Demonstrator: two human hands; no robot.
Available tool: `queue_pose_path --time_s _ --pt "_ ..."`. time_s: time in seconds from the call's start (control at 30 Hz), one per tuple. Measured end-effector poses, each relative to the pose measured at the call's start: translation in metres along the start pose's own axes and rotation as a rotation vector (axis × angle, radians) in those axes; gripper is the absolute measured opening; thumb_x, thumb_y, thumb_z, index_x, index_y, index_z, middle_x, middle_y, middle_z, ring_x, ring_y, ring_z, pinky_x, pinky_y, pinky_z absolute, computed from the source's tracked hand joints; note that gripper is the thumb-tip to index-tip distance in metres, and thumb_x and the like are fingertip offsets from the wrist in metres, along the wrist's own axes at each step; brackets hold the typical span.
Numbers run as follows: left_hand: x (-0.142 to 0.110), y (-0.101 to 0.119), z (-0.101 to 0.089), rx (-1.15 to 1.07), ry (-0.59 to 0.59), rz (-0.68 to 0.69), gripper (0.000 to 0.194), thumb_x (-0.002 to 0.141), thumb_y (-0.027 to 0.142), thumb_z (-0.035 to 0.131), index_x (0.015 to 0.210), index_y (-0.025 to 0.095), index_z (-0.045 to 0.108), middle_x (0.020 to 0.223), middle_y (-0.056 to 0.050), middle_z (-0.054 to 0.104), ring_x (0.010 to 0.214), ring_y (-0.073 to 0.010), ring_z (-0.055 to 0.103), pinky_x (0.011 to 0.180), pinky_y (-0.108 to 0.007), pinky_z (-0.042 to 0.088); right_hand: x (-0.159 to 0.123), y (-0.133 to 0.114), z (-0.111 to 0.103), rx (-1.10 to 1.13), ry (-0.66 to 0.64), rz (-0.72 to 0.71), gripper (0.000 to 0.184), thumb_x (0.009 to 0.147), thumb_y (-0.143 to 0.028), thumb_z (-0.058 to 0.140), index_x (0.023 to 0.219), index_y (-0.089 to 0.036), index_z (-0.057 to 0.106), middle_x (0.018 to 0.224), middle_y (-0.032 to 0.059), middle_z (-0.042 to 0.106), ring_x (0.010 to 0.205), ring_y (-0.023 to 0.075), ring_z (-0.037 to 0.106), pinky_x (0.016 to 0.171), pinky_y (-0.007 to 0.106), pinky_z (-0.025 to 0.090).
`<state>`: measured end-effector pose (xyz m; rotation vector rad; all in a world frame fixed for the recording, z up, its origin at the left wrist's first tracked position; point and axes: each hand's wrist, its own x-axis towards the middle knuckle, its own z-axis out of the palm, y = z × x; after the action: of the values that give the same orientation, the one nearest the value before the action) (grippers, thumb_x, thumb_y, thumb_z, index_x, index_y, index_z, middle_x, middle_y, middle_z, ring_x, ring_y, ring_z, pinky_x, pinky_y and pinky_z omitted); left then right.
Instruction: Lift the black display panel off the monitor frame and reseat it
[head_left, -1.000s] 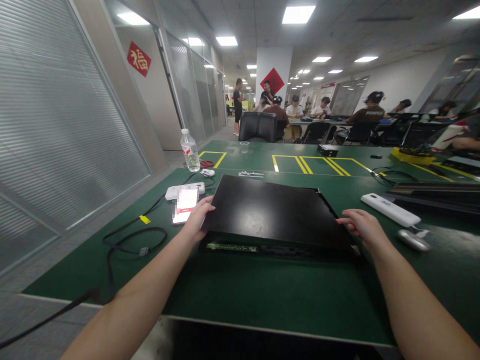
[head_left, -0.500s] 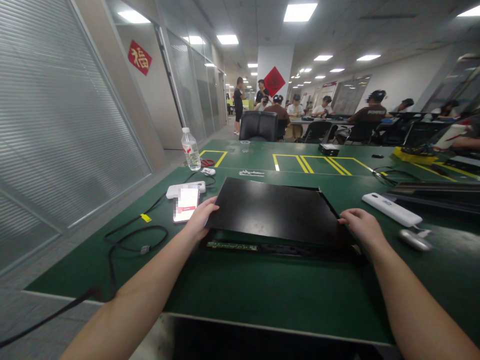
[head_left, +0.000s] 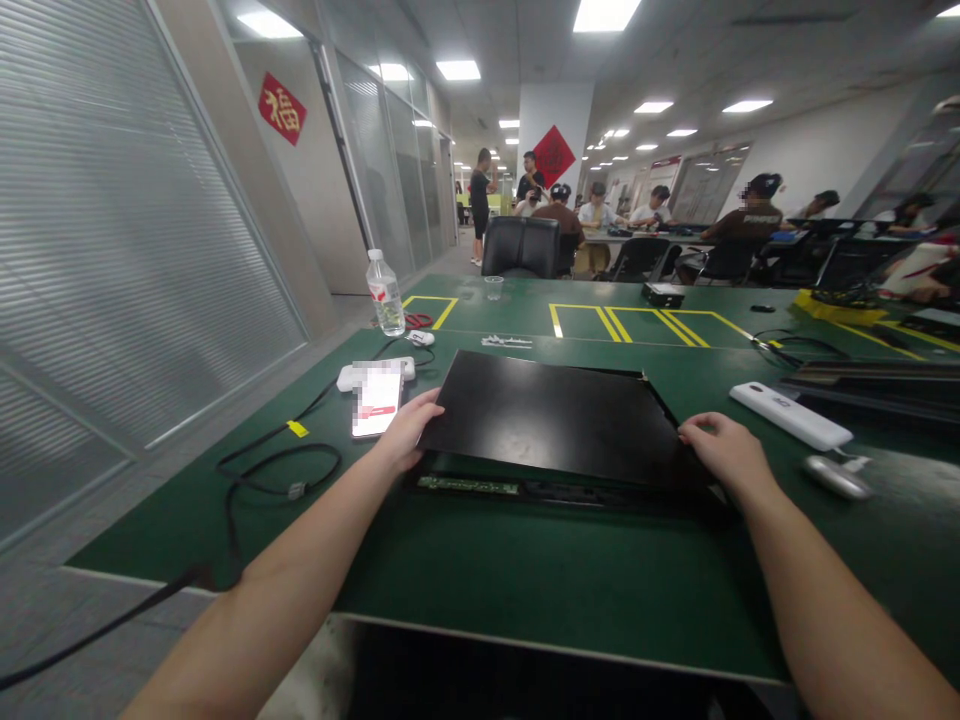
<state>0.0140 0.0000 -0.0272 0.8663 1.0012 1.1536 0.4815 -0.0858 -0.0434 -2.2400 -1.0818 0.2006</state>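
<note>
A thin black display panel (head_left: 555,412) lies tilted over a black frame (head_left: 600,497), its near edge raised clear of the frame. A green circuit strip (head_left: 469,486) shows along the frame's near side. My left hand (head_left: 409,430) grips the panel's left edge, thumb on top and fingers beneath. At the right edge, my right hand (head_left: 724,450) is closed in a pinch on the panel, with the fingertips partly hidden. Left of the panel, near my left hand, lies a phone (head_left: 379,400) with a lit screen.
A white power bank (head_left: 790,415) and a silver device (head_left: 838,477) lie to the right. Black cable (head_left: 281,475) loops across the left side. Farther back are a water bottle (head_left: 386,293), red scissors (head_left: 418,321) and a plastic cup (head_left: 493,288). Several people sit beyond.
The camera view has shifted slightly. Both hands keep their hold on the display panel, and it has hardly moved over the frame.
</note>
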Motion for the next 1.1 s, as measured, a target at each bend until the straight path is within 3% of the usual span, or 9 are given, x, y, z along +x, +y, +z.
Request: queue_pose_path --time_s 0.73,1.1 --pt "0.0029 -0.0068 -0.0027 0.039 -0.011 0.020 0.058 0.068 0.010 0.079 0.125 0.018 0.083 0.091 -0.007 0.085 0.080 -0.0278 0.080 0.066 -0.032 0.061 0.0002 0.0052 0.0043 -0.180 -0.010 -0.111 0.016 0.088 -0.039 0.072 0.090 -0.027 0.083 0.087 0.0106 0.081 0.078 0.0289 0.073 0.064 0.036 0.050" --pt "0.0035 -0.0073 -0.0019 0.027 -0.006 0.013 0.053 0.070 0.008 0.076 0.121 0.017 0.084 0.094 -0.008 0.086 0.084 -0.0274 0.081 0.070 -0.033 0.063 0.0005 0.0016 -0.0013 -0.142 -0.031 -0.053 0.015 0.089 -0.036 0.070 0.089 -0.026 0.081 0.088 0.0112 0.080 0.081 0.0301 0.073 0.067 0.038 0.051"
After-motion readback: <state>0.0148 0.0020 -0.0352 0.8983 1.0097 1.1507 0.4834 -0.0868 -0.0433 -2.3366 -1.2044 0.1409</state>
